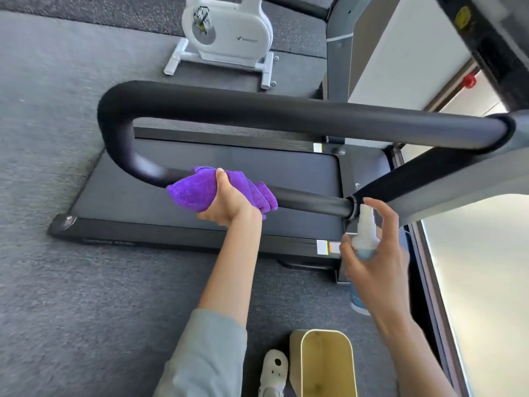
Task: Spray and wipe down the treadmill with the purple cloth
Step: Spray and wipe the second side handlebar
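Note:
The treadmill has a black padded handrail (286,113) that loops round at the left and returns as a lower bar (312,200) above the dark running belt (229,170). My left hand (226,203) grips the bunched purple cloth (194,191) and presses it around the lower bar near the bend. My right hand (375,262) holds a small spray bottle (365,233) with a white nozzle and pale blue liquid upright beside the bar's right end. The index finger is raised over the nozzle.
A white exercise bike (229,35) stands on the grey carpet beyond the treadmill. A yellow-lined bin (326,365) and my white shoe (273,371) are at the bottom. A bright window (481,282) and the treadmill's grey uprights (446,193) fill the right side.

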### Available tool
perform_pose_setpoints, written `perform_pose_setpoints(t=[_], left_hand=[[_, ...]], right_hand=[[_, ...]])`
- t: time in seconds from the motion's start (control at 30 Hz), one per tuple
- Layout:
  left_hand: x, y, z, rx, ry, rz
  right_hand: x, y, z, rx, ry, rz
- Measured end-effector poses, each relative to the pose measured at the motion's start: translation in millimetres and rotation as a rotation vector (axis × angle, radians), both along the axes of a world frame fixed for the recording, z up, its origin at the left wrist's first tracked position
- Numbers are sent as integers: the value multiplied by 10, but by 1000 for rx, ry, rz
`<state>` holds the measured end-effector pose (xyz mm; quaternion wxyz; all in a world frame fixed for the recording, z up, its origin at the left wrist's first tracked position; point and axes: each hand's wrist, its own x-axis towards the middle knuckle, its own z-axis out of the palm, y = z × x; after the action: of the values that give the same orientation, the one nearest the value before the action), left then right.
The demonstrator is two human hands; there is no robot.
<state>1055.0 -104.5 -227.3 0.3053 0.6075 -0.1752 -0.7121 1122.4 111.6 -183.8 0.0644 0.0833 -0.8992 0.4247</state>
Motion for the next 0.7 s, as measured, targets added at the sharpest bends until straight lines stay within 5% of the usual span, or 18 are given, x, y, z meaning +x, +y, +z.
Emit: perform_pose_setpoints(t=[0.37,0.7], left_hand=[[-328,1096,-138,70,-17,-75],[-370,1896,-240,97,76,-400]], right_hand=[[-146,666,-122,-23,-54,-13],[-173,982,-116,-43,-40,-62]])
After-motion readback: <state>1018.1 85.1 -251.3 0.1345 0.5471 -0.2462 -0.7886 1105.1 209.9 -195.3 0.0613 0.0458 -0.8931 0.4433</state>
